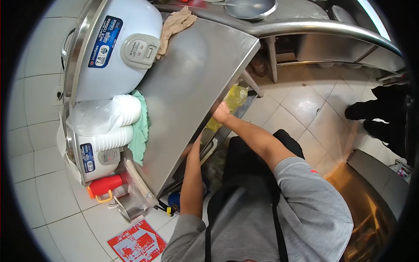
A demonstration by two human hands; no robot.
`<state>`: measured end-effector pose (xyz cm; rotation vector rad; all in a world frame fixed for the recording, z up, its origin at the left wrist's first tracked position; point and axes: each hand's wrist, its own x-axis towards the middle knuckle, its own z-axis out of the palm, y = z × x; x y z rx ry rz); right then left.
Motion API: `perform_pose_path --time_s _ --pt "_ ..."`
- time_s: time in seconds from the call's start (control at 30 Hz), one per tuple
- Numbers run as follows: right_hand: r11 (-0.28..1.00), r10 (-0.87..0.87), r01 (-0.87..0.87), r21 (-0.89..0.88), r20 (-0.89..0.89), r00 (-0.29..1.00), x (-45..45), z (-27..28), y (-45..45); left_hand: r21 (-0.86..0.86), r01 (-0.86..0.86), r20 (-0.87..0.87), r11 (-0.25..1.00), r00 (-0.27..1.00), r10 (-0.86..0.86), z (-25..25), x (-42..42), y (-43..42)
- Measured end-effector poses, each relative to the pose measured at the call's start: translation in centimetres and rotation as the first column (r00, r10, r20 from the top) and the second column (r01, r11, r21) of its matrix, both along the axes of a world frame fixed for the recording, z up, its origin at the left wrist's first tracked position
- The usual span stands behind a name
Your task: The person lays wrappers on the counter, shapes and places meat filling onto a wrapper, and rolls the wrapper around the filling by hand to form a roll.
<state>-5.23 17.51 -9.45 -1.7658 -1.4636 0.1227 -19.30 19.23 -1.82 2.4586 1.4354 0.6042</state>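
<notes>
My right hand (221, 112) reaches under the front edge of the steel table (187, 83), its fingers hidden by the tabletop. A translucent yellow plastic bag (237, 97) lies beside it on the lower shelf, and more yellow plastic shows below the wrist. Whether the hand grips the bag cannot be seen. My left hand (198, 139) also goes in beneath the tabletop, lower down along the same edge. Only the wrist end shows there, so its fingers and anything in them are hidden.
A large rice cooker (118, 52), a smaller cooker (102, 157), stacked white foam containers (114, 139), a green cloth (139, 126) and a tan cloth (176, 26) line the table's far side. A metal bowl (251, 8) stands on the counter. Another person's dark shoes (360, 111) are at right.
</notes>
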Motion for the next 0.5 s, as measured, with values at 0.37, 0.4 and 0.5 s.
perform_pose_path --time_s 0.37,0.4,0.5 --pt "0.964 -0.003 -0.092 -0.25 -0.355 0.935 -1.0 0.0 1.2 0.009 -0.032 0.049 0.999 0.998 0.031 -0.3 0.2 0.0" --pt "0.987 0.05 -0.079 -0.14 -0.197 0.979 -0.8 0.1 0.6 0.003 -0.035 0.049 0.999 0.998 0.035 -0.2 0.3 0.0" --pt "0.973 0.085 -0.109 -0.203 -0.121 0.989 0.2 1.3 0.3 -0.013 -0.043 0.056 0.999 0.997 0.044 0.2 0.7 0.1"
